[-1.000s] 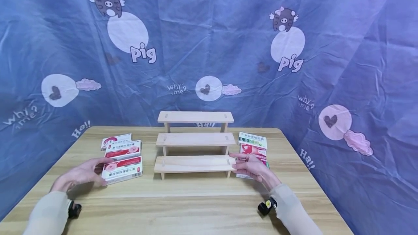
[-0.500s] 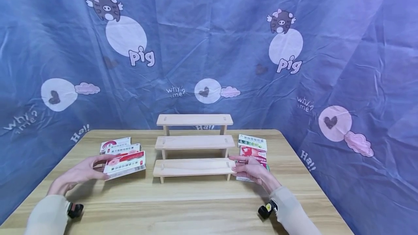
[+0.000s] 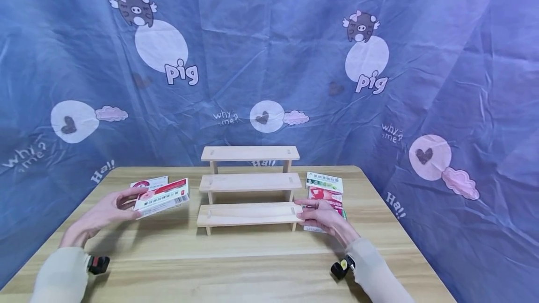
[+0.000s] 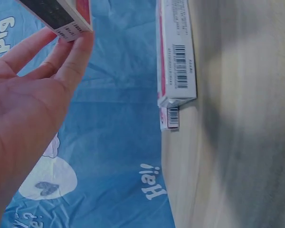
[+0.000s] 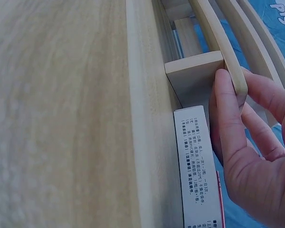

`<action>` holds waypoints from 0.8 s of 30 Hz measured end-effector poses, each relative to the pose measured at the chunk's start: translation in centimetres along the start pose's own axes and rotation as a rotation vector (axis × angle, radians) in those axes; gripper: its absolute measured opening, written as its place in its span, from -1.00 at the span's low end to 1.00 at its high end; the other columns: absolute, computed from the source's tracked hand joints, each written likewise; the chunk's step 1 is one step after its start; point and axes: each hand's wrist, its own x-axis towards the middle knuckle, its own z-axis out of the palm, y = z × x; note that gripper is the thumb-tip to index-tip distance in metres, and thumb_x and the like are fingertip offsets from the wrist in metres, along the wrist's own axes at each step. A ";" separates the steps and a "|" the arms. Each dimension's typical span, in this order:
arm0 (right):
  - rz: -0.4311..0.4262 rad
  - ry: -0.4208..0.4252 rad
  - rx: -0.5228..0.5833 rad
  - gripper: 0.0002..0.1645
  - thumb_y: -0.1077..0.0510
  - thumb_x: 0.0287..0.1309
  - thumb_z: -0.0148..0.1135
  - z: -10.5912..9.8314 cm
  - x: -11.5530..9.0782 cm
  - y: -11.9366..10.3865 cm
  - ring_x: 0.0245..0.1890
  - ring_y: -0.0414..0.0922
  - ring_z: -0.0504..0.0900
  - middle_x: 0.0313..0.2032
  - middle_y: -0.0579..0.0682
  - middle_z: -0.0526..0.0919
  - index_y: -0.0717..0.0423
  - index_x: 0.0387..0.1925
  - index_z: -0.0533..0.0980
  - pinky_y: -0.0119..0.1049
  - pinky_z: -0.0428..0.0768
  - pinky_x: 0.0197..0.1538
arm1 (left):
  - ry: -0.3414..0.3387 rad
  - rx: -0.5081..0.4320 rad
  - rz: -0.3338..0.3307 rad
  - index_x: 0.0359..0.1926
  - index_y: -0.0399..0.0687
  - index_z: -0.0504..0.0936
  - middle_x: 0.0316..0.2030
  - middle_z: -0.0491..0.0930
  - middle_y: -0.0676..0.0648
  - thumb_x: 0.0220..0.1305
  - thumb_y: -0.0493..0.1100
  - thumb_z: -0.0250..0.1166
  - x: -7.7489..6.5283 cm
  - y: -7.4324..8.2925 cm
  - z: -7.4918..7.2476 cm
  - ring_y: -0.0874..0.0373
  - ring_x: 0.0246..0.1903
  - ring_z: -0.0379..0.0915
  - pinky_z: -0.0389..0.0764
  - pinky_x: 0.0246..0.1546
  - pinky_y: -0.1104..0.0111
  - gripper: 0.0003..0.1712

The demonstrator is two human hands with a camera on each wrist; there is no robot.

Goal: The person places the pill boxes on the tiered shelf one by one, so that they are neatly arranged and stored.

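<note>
My left hand [image 3: 101, 212] pinches a red-and-white medicine box [image 3: 164, 198] by its left end. The box is raised off the table and tilted, its right end higher. In the left wrist view, the fingers hold the box [image 4: 69, 16] near the top edge. At the centre stands a three-step wooden display stand [image 3: 248, 214]. My right hand [image 3: 324, 216] grips the right end of its lowest step. The right wrist view shows the thumb under that board [image 5: 230, 61] and the fingers over it.
Behind the held box lie more medicine boxes, one partly visible [image 3: 151, 181] in the head view. Right of the stand several boxes lie in a column, the farthest a green-and-white box [image 3: 324, 181]. A patterned blue curtain [image 3: 269, 60] hangs behind the wooden table [image 3: 219, 275].
My left hand has picked up the nearest left medicine box from the table, raising and tilting it. The right hand keeps its grip on the lowest step.
</note>
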 end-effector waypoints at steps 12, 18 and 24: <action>0.001 0.005 -0.018 -0.28 0.43 0.17 0.24 0.1 0.2 0.3 -0.20 -0.08 0.72 -0.23 0.07 0.64 0.41 0.36 0.24 -0.24 0.75 -0.08 | 0.058 -0.103 0.020 0.40 -0.40 0.21 0.08 0.53 0.18 0.22 -0.25 0.36 0.9 1.2 0.5 0.51 -0.03 0.49 0.58 -0.09 0.62 -0.19; 0.003 0.005 -0.023 -0.27 0.42 0.17 0.25 0.2 0.3 0.3 -0.20 -0.08 0.72 -0.22 0.08 0.60 0.39 0.36 0.24 -0.22 0.74 -0.05 | 0.114 -0.109 0.073 0.36 -0.37 0.30 -0.02 0.55 0.35 0.21 -0.25 0.38 1.5 2.0 1.3 0.50 -0.03 0.51 0.57 -0.11 0.65 -0.25; 0.002 0.025 -0.021 -0.29 0.43 0.16 0.25 0.0 -0.1 0.1 -0.20 -0.08 0.72 -0.22 0.08 0.57 0.37 0.34 0.28 -0.20 0.74 -0.04 | 0.137 -0.098 0.099 0.35 -0.31 0.35 0.04 0.56 0.17 0.20 -0.21 0.40 3.0 2.6 2.4 0.43 -0.02 0.53 0.57 -0.10 0.63 -0.27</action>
